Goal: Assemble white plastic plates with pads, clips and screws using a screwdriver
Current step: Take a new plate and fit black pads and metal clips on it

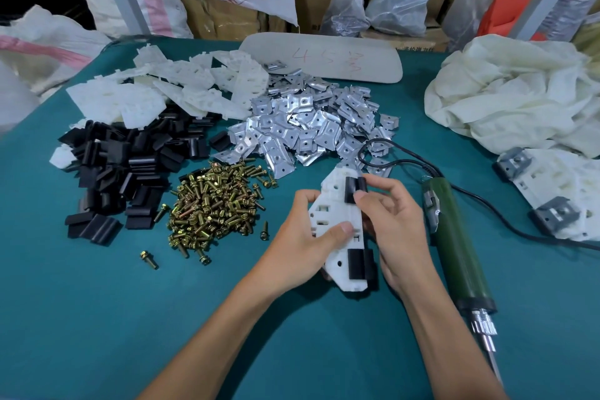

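Observation:
Both hands hold one white plastic plate (337, 204) above the teal table. My left hand (305, 237) grips its left edge, thumb across the middle. My right hand (393, 224) holds the right edge, its fingertips on a black pad (354, 188) at the plate's top end. A second black pad (358, 265) sits on the plate's lower end. A green electric screwdriver (454, 253) lies on the table just right of my right hand, bit pointing towards me.
Heaps lie beyond the hands: white plates (175, 88), black pads (123, 169), brass screws (214, 204) and metal clips (308, 127). Finished plates with clips (558, 191) lie at the right under a white cloth bag (519, 94). The screwdriver's black cable (506, 224) runs right.

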The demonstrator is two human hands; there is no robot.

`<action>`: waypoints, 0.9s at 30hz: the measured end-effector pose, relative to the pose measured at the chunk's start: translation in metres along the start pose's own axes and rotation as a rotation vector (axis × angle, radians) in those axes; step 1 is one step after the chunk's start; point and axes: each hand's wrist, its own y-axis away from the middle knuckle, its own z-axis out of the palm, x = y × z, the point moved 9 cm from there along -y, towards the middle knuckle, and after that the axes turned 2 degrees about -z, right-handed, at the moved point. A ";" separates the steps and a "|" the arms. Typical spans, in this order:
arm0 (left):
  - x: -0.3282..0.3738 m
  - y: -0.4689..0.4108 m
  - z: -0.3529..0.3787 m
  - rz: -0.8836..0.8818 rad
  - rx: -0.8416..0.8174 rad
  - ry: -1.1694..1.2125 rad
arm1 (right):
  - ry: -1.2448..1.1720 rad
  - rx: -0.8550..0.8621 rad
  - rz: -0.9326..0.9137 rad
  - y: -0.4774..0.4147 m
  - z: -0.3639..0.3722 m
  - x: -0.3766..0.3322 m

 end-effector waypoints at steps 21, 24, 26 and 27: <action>0.057 -0.069 -0.107 0.063 0.466 -1.040 | 0.430 0.047 -0.083 -0.004 -0.013 0.000; 0.062 -0.060 -0.103 0.107 0.432 -0.869 | 0.435 0.040 -0.077 -0.006 -0.013 0.002; 0.059 -0.054 -0.102 0.068 0.387 -0.821 | 0.445 0.034 -0.077 -0.005 -0.013 0.002; 0.057 -0.053 -0.100 0.049 0.342 -0.863 | 0.447 0.033 -0.079 -0.005 -0.013 0.002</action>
